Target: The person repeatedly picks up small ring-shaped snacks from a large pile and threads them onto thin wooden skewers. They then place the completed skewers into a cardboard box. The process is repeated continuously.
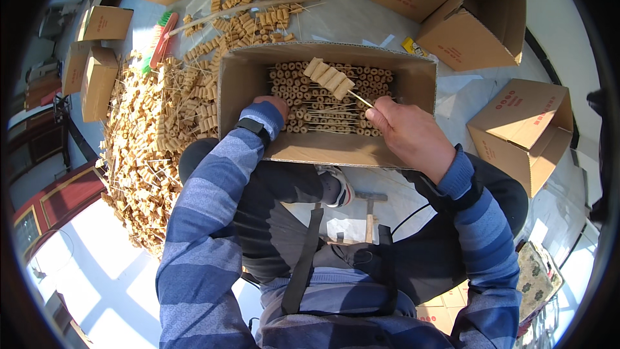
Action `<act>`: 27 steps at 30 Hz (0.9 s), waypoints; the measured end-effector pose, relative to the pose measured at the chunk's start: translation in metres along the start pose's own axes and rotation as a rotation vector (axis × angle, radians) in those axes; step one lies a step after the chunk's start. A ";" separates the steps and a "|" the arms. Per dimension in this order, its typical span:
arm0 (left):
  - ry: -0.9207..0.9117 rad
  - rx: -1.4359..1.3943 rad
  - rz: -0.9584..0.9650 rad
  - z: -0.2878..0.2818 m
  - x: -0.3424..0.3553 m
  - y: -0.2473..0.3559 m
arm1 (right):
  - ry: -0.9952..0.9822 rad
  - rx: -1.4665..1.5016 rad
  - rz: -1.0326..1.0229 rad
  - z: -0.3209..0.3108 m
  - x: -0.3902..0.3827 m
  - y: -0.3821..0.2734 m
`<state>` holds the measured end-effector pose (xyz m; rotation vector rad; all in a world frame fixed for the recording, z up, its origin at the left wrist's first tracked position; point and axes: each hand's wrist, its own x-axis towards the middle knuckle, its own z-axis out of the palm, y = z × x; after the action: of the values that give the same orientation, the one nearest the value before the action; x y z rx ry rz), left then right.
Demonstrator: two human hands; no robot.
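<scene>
Pinched between the thumb and fingers of my right hand (413,134) is the thin stick of a skewer (329,79). Its tan, ridged rolled pieces are tilted up to the left, above an open cardboard box (329,150) in front of me. Inside the box, rows of similar skewers (330,118) are packed, many with their round hollow ends facing up. My left hand (276,105) reaches in at the box's left side, beside the packed rows; its fingers are mostly hidden, so I cannot make out whether it holds anything.
A large heap of loose skewers (145,155) spreads over the floor to the left. At the far left lie a red-and-green brush (161,42) and a long wooden stick (245,8). Open cartons (523,132) stand right and behind. A hammer-like tool (370,210) lies between my legs.
</scene>
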<state>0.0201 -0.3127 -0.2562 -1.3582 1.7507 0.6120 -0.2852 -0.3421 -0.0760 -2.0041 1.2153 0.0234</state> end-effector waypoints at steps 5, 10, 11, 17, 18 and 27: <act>0.000 -0.060 0.038 0.000 -0.003 -0.005 | -0.096 -0.138 -0.033 0.009 -0.004 0.016; -0.063 -0.089 0.028 -0.011 -0.008 -0.002 | -0.050 -0.272 -0.009 0.021 0.017 0.039; -0.054 -0.104 0.024 -0.012 -0.010 -0.002 | -0.043 -0.260 0.010 0.023 0.026 0.044; -0.113 -0.106 0.123 -0.047 -0.024 -0.013 | 0.024 -0.530 0.091 0.036 0.059 0.035; -0.038 -0.139 0.115 -0.054 -0.032 -0.015 | -0.025 -0.730 0.066 0.039 0.061 0.027; 0.200 -0.435 0.284 -0.098 -0.070 -0.033 | -0.176 -0.324 -0.154 0.068 0.096 -0.021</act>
<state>0.0271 -0.3604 -0.1416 -1.5100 2.0738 1.0969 -0.1924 -0.3666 -0.1476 -2.3147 0.9911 0.3331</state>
